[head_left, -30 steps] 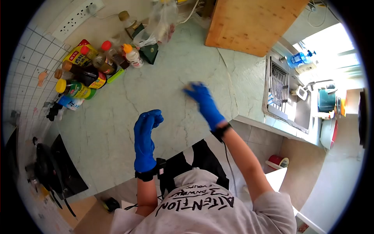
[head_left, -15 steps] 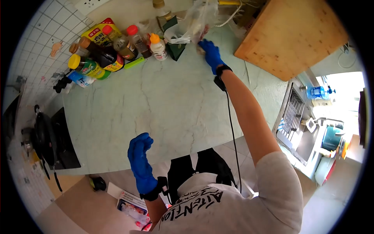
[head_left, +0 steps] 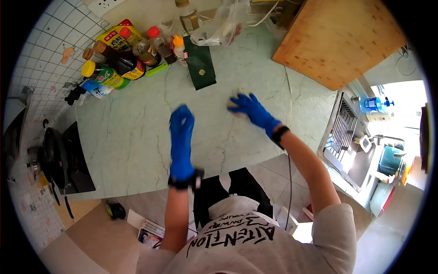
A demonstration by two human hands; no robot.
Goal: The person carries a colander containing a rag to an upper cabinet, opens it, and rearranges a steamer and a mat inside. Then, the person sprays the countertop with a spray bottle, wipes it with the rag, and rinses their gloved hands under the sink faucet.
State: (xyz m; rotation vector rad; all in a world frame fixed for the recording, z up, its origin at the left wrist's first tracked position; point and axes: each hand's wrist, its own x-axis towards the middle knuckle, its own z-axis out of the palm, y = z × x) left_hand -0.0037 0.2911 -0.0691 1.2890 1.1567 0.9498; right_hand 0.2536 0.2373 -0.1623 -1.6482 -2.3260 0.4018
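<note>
My right hand (head_left: pixel 253 112), in a blue glove, is low over the marbled counter (head_left: pixel 137 141). Its fingers are closed over a small tan object (head_left: pixel 238 115), mostly hidden under the glove, whose kind I cannot make out. To the left, my left hand (head_left: pixel 182 132), also blue-gloved, is above the counter with its fingers curled together and nothing visible in them; motion blurs it slightly. Beyond both hands a dark green packet (head_left: pixel 200 66) lies on the counter, touching a bottle with an orange cap (head_left: pixel 178 45). A clear plastic bag (head_left: pixel 223 29) sits behind the packet.
Sauce bottles (head_left: pixel 121 64) and a yellow pouch (head_left: pixel 114 39) crowd the back left. A bright green strip (head_left: pixel 157 69) lies before them. A wooden board (head_left: pixel 340 43) leans at the back right, near the sink (head_left: pixel 358 166). A black pan (head_left: pixel 54 157) is at the left.
My right hand has come back toward me from beside the plastic bag, with the tan object. My left hand has moved forward over the counter. The green packet now extends farther forward.
</note>
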